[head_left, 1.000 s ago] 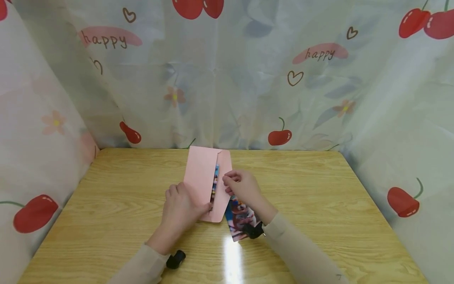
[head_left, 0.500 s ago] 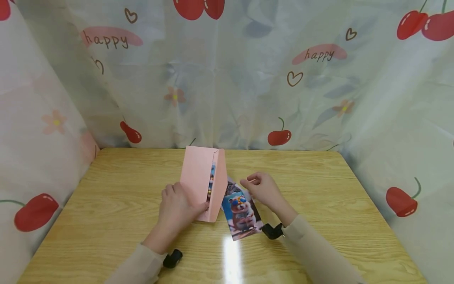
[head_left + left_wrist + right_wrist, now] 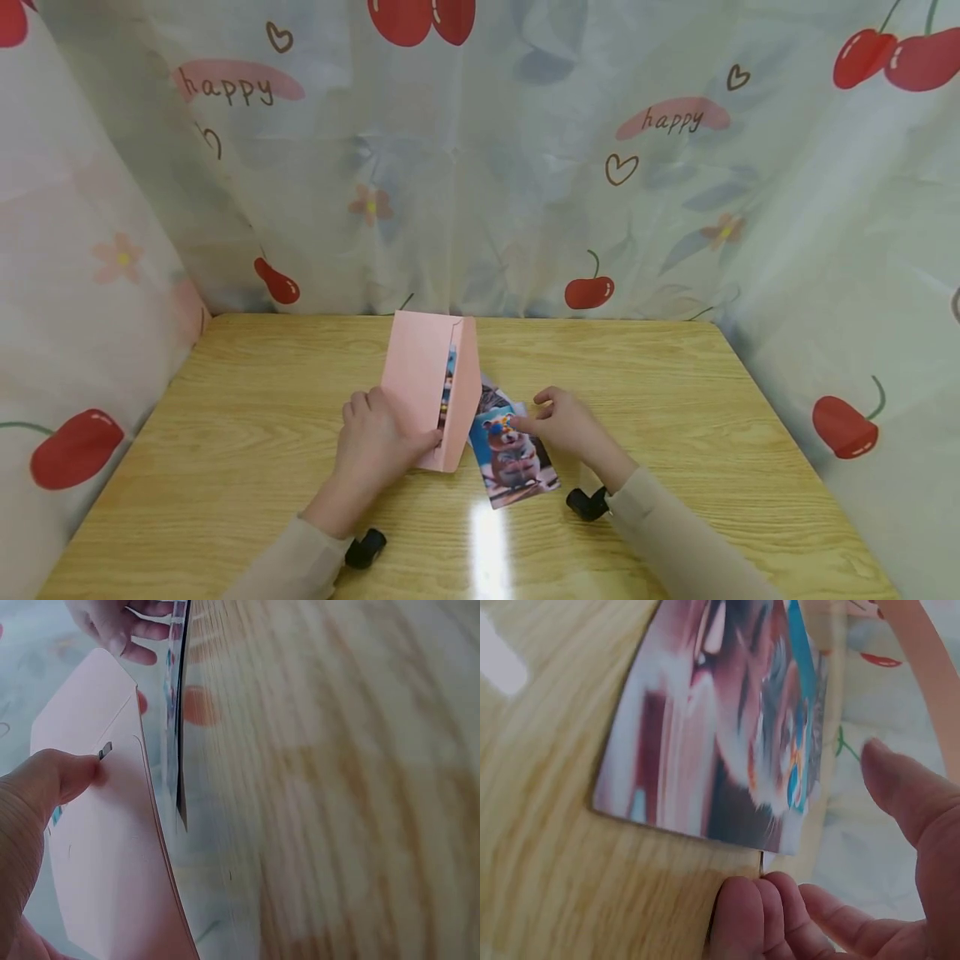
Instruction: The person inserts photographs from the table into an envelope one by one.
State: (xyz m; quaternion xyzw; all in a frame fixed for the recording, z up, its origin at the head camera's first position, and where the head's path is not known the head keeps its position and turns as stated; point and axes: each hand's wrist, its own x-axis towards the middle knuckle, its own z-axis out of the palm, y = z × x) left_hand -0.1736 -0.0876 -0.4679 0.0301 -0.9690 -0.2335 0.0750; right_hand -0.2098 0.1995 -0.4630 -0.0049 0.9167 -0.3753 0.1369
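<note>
My left hand [image 3: 369,442] grips a pink envelope [image 3: 416,358] by its near left part, thumb at the opening. The flap [image 3: 468,392] stands raised on the right, and a strip of colourful cards [image 3: 447,387] shows inside. Right of it lies a card with a hamster in sunglasses [image 3: 513,467], over other cards [image 3: 491,393] that are partly hidden. My right hand [image 3: 570,429] is at the right edge of these cards, holding nothing. In the right wrist view its thumb [image 3: 907,787] is spread from the fingertips [image 3: 739,911], which are low at the card's edge.
Everything is on a wood-grain table [image 3: 300,358]. A printed curtain [image 3: 450,167] with cherries and hearts encloses the back and sides. Black wrist cameras sit below the left hand [image 3: 366,548] and right hand [image 3: 587,504].
My right hand has left the envelope's flap, moved right, then lowered to the cards' edge. The envelope has shifted slightly left with its flap folded up more, uncovering the hamster card.
</note>
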